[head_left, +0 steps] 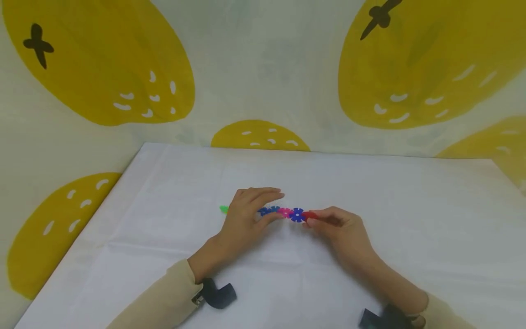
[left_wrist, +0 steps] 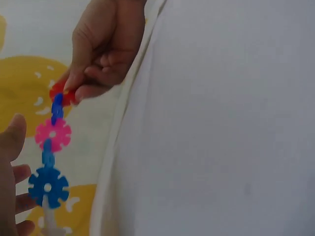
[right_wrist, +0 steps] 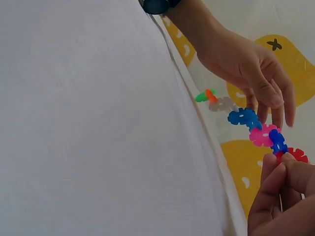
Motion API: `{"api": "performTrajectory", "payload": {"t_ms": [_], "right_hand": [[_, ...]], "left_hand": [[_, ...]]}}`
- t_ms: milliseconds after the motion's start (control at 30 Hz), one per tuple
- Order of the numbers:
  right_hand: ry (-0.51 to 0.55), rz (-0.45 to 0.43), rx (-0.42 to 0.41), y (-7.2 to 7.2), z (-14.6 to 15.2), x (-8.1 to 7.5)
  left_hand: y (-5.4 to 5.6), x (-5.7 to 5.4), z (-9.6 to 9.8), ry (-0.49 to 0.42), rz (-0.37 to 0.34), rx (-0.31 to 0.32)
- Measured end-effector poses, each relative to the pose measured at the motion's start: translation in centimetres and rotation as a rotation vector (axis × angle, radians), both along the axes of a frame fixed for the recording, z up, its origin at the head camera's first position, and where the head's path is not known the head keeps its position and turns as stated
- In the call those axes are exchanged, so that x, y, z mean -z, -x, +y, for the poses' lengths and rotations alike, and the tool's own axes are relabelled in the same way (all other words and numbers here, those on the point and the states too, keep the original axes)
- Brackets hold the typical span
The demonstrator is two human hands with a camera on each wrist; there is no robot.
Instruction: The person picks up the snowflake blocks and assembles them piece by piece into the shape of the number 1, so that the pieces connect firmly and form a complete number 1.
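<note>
Two hands hold a chain of plastic snowflake discs just above a white tabletop.

The right hand [head_left: 343,228] pinches the red disc [left_wrist: 61,92] at the chain's end between thumb and curled fingertips, clamped tight. The left hand [head_left: 244,214] holds the other part with fingers nearly straight and only loosely bent; the chain of discs [head_left: 287,213] passes under them, and whether they grip or merely rest on it I cannot tell. The discs are flat, notched, gear-like plastic, slotted edge into edge: red, blue, a pink disc [left_wrist: 53,134], blue again, a pale grey one, then orange and a green disc [head_left: 223,209] sticking out past the left hand. A smooth white cloth [head_left: 370,192] with faint creases covers the table.
</note>
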State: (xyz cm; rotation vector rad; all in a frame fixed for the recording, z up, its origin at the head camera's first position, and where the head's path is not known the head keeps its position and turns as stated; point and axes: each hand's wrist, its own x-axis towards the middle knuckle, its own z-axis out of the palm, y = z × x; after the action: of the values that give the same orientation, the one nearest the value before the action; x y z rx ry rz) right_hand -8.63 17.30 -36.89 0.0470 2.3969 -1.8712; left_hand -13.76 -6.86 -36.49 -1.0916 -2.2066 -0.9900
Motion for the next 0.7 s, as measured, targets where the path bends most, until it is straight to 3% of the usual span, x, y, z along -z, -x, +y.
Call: {"api": "performTrajectory", "payload": {"t_ms": [133, 367, 700], "right_hand": [[0.01, -0.036, 0.017, 0.2, 0.2, -0.1], [0.019, -0.058, 0.035, 0.3, 0.2, -0.3], [0.056, -0.055, 0.057, 0.6, 0.6, -0.4]], "left_hand": [[1.0, -1.1, -1.6, 0.014, -0.08, -0.067], [1.6, -2.0, -4.1, 0.195, -0.34, -0.145], [1.7, -1.7, -5.8, 0.228, -0.366, -0.107]]}}
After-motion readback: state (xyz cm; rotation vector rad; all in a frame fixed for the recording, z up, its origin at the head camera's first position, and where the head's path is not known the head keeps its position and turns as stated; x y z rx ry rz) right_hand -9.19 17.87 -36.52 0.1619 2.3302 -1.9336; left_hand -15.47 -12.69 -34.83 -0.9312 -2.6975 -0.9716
